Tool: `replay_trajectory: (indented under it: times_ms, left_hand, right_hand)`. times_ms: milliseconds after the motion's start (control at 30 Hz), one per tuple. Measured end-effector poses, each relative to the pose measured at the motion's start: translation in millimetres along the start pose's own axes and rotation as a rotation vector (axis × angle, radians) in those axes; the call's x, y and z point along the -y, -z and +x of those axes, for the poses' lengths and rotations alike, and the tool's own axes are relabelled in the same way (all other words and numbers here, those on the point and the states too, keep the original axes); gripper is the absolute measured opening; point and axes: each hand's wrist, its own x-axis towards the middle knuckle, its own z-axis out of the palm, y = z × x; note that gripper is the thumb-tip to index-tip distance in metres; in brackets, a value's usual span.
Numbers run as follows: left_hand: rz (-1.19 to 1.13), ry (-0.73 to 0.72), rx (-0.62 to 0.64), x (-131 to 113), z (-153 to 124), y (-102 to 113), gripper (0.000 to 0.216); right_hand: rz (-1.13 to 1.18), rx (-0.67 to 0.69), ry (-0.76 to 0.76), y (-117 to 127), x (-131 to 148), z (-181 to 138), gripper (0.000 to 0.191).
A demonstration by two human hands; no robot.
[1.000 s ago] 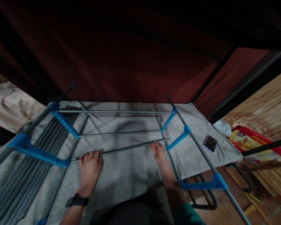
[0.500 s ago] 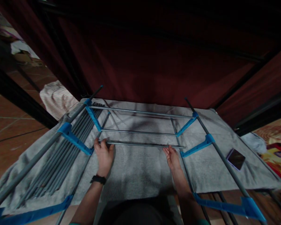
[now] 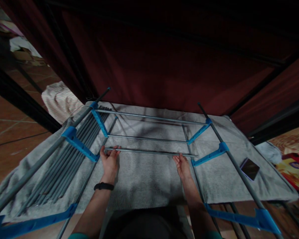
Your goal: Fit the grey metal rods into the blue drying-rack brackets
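Left hand (image 3: 109, 163) grips the left end of a grey rod (image 3: 149, 152), fingers curled over the top, black watch (image 3: 104, 186) on the wrist. Right hand (image 3: 183, 167) is at the rod's right end, fingertips touching it from below; can't tell if they close round it. The rod sits roughly level, crosswise, just above a grey towel (image 3: 144, 181). Its left end is just beside the tip of the left bracket (image 3: 80, 148), its right end just beside the tip of the right bracket (image 3: 209, 156); can't tell if either end is seated. Both brackets are blue, the left one on the left pole (image 3: 40, 162), the right one on the right pole (image 3: 239, 172). Beyond the held rod, a mid rod (image 3: 147, 138) and a far rod (image 3: 149, 118) run parallel to it, each joined to another pair of blue brackets. A rod pile (image 3: 62, 166) lies on the towel under the left pole, running lengthwise. A phone (image 3: 249, 168) lies flat on the towel's right part, outside the right pole, well apart from both hands. A dark red curtain (image 3: 151, 66) hangs behind.
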Motion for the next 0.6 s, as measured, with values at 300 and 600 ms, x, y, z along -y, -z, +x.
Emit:
replay_trajectory:
  times_ms: [300, 600]
  left_hand:
    - [-0.094, 0.110, -0.035, 2, 13, 5, 0.014]
    - [-0.144, 0.159, -0.135, 2, 18, 2, 0.024]
  right_hand:
    - [0.027, 0.026, -0.037, 4, -3, 2, 0.018]
    - [0.028, 0.003, -0.024, 2, -4, 1, 0.022]
